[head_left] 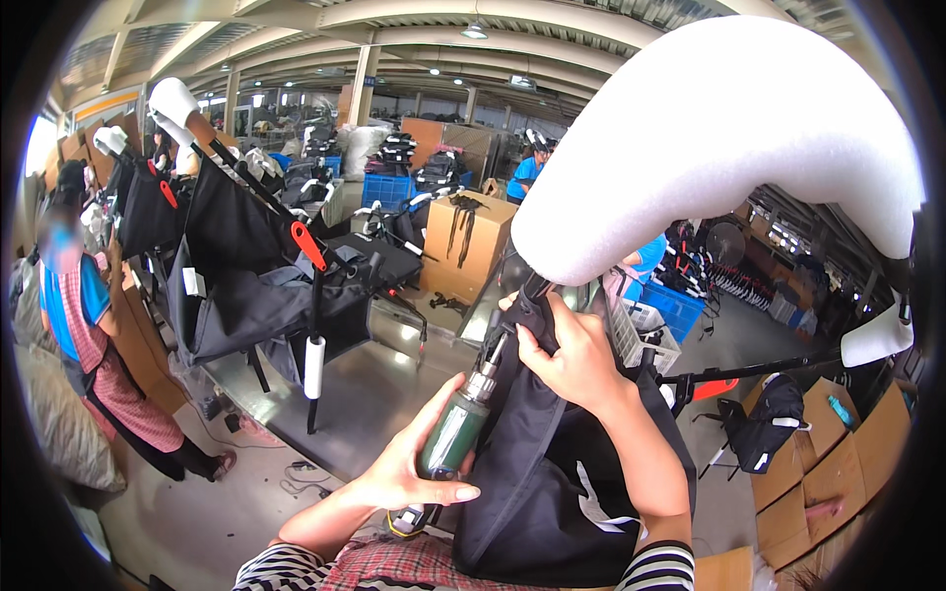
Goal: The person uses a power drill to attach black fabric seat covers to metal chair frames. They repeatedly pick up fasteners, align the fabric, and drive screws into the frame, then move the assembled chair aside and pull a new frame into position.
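Note:
My left hand is wrapped round a green power screwdriver with a silver chuck. Its tip points up and away, against the black fabric by my right hand. My right hand pinches the top edge of that black fabric seat against a dark frame tube. The seat hangs down in front of me, with a white tag on it. Over the handle above, a thick white foam wrap arches across the upper right. Fingers and fabric hide the exact spot the bit touches.
A similar black stroller-like frame with red levers stands on the metal table to the left. Beyond it is a cardboard box with black straps. A person stands at far left. Cartons lie at right.

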Demonstrator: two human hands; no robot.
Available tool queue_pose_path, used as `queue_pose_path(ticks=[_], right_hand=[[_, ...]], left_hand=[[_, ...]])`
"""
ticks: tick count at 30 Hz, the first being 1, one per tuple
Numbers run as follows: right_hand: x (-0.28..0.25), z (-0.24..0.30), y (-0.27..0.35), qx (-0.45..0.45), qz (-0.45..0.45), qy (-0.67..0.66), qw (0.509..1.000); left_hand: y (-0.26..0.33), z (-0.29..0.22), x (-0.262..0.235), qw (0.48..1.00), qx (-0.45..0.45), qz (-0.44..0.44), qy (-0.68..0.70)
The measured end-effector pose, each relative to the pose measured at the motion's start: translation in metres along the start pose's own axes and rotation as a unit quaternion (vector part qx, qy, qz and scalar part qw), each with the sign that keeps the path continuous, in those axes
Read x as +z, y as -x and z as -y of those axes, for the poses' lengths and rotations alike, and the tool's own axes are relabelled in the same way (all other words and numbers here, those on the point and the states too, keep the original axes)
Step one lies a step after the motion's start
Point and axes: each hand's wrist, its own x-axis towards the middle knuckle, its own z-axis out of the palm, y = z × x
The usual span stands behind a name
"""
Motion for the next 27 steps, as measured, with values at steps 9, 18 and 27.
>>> queue_pose_path(ticks=[9, 18, 27], right_hand=[[0.004, 0.007, -0.003, 0.006, -0.042, -0.053, 0.998], [0.008, 0.005, 0.004, -0.009, -0.051, 0.003, 0.999], [0.005, 0.005, 0.009, -0.01, -0.052, 0.006, 0.999]], left_hand=[[-0.001, -0.003, 0.007, 0.999, -0.023, -0.018, 0.041], [-0.004, -0.008, 0.021, 0.983, -0.052, 0.013, 0.173], [-0.007, 0.013, 0.022, 0.94, -0.075, 0.037, 0.33]])
